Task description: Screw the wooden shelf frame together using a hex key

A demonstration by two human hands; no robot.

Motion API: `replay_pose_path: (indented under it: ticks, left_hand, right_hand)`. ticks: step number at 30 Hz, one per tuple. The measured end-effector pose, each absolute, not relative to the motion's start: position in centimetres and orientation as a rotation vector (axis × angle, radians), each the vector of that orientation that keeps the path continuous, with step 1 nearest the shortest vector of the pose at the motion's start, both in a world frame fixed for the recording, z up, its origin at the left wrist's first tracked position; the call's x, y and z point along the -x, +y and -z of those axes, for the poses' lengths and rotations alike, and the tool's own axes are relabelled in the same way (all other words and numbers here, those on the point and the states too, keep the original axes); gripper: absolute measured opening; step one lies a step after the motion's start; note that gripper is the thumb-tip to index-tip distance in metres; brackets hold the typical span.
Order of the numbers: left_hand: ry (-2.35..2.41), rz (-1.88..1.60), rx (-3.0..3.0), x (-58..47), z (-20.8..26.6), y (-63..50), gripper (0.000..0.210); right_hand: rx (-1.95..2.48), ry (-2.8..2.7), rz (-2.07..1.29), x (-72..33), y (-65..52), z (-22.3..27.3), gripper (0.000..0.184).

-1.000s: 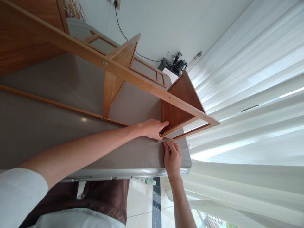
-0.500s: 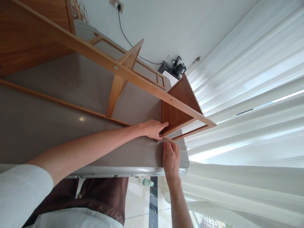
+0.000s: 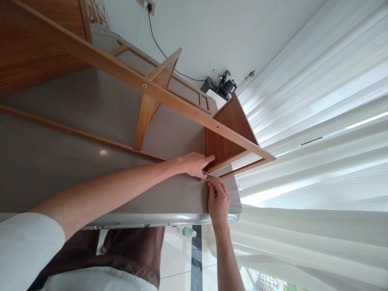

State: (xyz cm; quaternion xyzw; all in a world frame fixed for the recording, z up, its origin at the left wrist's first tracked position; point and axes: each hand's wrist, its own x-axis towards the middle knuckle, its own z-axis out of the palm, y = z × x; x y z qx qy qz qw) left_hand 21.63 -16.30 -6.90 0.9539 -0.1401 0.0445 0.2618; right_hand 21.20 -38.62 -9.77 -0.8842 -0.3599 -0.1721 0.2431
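Observation:
A wooden shelf frame (image 3: 178, 101) lies on its side on the grey tabletop (image 3: 169, 190), with panels standing between its long rails. My left hand (image 3: 195, 163) is closed round the lower corner of the end panel (image 3: 222, 139), thumb and fingers on either side of the wood. Just below that corner, my right hand (image 3: 218, 198) pinches a small, thin metal piece at the lower rail. A bit of dark metal shows between its curled fingers; its exact kind is too small to make out.
A black appliance (image 3: 227, 87) stands beyond the table's far corner, its cable running to a wall socket (image 3: 147, 6). White curtains (image 3: 318, 161) hang along the right side. A plastic bottle (image 3: 186, 231) is on the floor below the table's near edge.
My right hand's fingers have turned slightly, and dark metal now shows between them. My left hand keeps its hold on the corner, and the frame rests in place.

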Motion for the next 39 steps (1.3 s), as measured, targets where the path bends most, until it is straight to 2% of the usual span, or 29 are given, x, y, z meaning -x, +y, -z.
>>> replay_pose_path:
  ticks: [39]
  left_hand:
    - [-0.371,-0.108,-2.572,-21.79,7.06,-16.3,0.057]
  right_hand:
    - [2.564,-1.305,0.72,-20.33,-38.34,8.78,0.034]
